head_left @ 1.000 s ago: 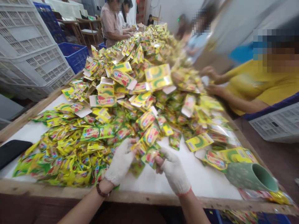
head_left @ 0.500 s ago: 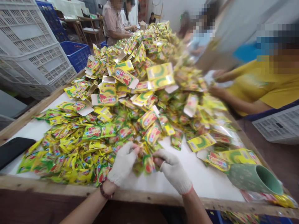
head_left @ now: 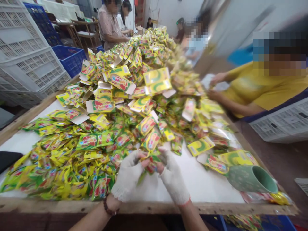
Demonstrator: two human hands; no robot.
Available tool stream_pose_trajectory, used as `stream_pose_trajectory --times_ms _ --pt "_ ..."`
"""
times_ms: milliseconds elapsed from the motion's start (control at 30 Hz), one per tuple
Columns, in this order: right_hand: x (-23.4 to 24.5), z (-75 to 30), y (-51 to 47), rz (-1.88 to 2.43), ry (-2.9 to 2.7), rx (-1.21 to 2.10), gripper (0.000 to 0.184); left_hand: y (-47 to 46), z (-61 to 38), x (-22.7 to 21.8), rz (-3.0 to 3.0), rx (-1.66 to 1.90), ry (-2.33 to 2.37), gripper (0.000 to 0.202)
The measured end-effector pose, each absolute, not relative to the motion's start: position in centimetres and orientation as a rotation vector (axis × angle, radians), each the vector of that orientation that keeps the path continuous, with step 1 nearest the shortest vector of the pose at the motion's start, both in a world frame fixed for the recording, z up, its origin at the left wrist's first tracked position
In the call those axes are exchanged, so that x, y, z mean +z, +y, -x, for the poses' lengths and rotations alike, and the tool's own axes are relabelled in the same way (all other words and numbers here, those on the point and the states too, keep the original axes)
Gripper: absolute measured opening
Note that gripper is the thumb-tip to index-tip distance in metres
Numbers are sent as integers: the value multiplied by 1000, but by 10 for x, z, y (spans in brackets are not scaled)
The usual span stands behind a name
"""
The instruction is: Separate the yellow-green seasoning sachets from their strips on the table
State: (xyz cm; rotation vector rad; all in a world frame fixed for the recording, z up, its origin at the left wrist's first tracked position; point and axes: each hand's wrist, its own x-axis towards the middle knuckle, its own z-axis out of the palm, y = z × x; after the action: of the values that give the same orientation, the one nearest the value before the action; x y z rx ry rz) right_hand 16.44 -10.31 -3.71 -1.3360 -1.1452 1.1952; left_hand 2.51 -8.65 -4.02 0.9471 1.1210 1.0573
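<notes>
Between my two gloved hands is a small green and red candy packet [head_left: 152, 164], held above the white tabletop [head_left: 168, 189]. My left hand [head_left: 131, 171], in a white glove with bare fingertips, pinches the packet's left side. On its right side, my right hand [head_left: 170, 175], gloved the same way, closes thumb and fingers on it. Just beyond my fingers lies a printed yellow carton [head_left: 152, 139]. Left of my left hand spreads a heap of yellow and green packets [head_left: 69, 166]. Some of the held packet is covered by my fingers.
A tall pile of cartons and packets [head_left: 144, 77] fills the table's middle. A green cup [head_left: 251, 179] lies on its side at right. A black phone [head_left: 9, 160] lies at left. White crates [head_left: 29, 57] stand alongside. A person in yellow [head_left: 260, 86] works at right; others sit farther back.
My hands have come closer together, and both now grip the packet, which my right hand held before. The camera view has shifted slightly, so the table appears farther left.
</notes>
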Motion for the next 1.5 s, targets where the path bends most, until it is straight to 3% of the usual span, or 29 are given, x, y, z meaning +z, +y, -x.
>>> stream_pose_trajectory --times_ms 100,267,333,400,567,700,800,933,1100,1233,1367,1500 --pt "-40 -162 -107 1246 -1051 1339 40 -80 -29 -34 -1278 1079 1126 12" --pt "-41 -172 -102 1417 -906 1273 41 -26 -28 -9 -2066 1082 1519 14" --pt "-43 -174 -101 1446 -884 1257 46 3 -28 -3 -2315 905 1730 36" --pt "-45 -175 -101 1430 -869 1263 49 26 -28 1 -2456 694 1839 41" --pt "-36 -187 -103 1387 -957 1160 51 22 -6 16 -2428 849 1668 21" --pt "-23 -202 -102 1340 -1125 1193 51 -17 23 22 -2258 558 1169 17" --pt "-24 -199 -101 1353 -1108 1333 42 -47 30 6 -2181 499 1185 25" --pt "-37 -180 -105 1354 -933 1367 39 -79 19 -29 -2419 553 1479 66" --pt "-44 -174 -113 1376 -874 1336 37 -90 8 -43 -2522 306 1565 44" --pt "-42 -186 -116 1490 -1057 1343 38 -82 10 -35 -2536 213 1488 48" --pt "-35 -195 -115 1532 -1287 1372 28 -75 8 -29 -2624 105 1301 42" --pt "-30 -197 -112 1566 -1181 1265 30 -74 6 -29 -2618 99 1282 44"
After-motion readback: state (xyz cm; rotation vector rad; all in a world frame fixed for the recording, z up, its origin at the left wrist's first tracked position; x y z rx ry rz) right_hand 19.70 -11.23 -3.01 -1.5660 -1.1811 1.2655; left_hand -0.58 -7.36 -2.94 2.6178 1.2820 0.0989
